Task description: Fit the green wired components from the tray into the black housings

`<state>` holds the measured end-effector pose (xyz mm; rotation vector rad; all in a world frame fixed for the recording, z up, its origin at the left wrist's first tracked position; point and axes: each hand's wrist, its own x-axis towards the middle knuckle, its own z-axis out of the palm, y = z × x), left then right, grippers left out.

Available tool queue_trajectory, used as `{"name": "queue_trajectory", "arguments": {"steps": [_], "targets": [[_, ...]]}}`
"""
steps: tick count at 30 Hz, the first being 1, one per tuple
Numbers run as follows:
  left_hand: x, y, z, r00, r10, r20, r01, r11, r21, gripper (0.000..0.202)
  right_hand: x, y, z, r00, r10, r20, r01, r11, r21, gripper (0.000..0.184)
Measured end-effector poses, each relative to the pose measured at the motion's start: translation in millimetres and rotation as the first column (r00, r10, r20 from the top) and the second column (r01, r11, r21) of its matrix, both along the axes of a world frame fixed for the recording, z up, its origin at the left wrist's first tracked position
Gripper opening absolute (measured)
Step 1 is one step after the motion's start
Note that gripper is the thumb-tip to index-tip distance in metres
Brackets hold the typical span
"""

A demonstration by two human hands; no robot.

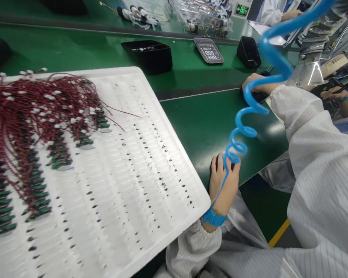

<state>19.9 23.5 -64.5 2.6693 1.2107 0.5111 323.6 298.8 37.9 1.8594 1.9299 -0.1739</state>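
My left hand (pixel 224 181) rests at the front edge of the green table (pixel 208 123), its fingers curled around a small black object (pixel 217 161) that is mostly hidden. A blue wrist strap (pixel 213 218) sits on that wrist, and its coiled blue cord (pixel 251 104) rises up to the right. My right hand (pixel 253 82) lies farther back on the table, fingers bent over a dark thing (pixel 259 94) I cannot make out. Left of my hands lies a large white moulded tray (pixel 150 173). Bundles of red wires with green connectors (pixel 37 127) fill its left part.
At the back of the table stand a black bin (pixel 149 56), a small digital display (pixel 208 51) and a black box (pixel 248 52). Another person's hand with a blue wristband (pixel 335 94) works at the right, beside metal equipment (pixel 310 65). Bagged parts (pixel 203 15) lie beyond.
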Motion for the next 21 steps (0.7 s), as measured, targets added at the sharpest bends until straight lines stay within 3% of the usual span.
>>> {"name": "queue_trajectory", "arguments": {"steps": [8, 17, 21], "targets": [[-1.4, 1.9, -0.8, 1.0, 0.001, 0.012, -0.002, 0.999, 0.054, 0.039, 3.8, 4.4, 2.8, 0.998, 0.07, -0.002, -0.07, 0.996, -0.063, 0.026], [-3.2, 3.0, 5.4, 1.0, 0.004, 0.01, -0.005, 0.998, 0.057, 0.037, 29.2, 7.5, -16.4, 0.978, 0.203, -0.057, -0.202, 0.979, 0.015, 0.023], [-3.4, 2.8, 6.0, 1.0, -0.008, 0.001, 0.008, 1.0, 0.027, 0.039, 29.0, -6.9, -17.9, 0.981, 0.128, -0.142, -0.121, 0.991, 0.06, 0.031]]}}
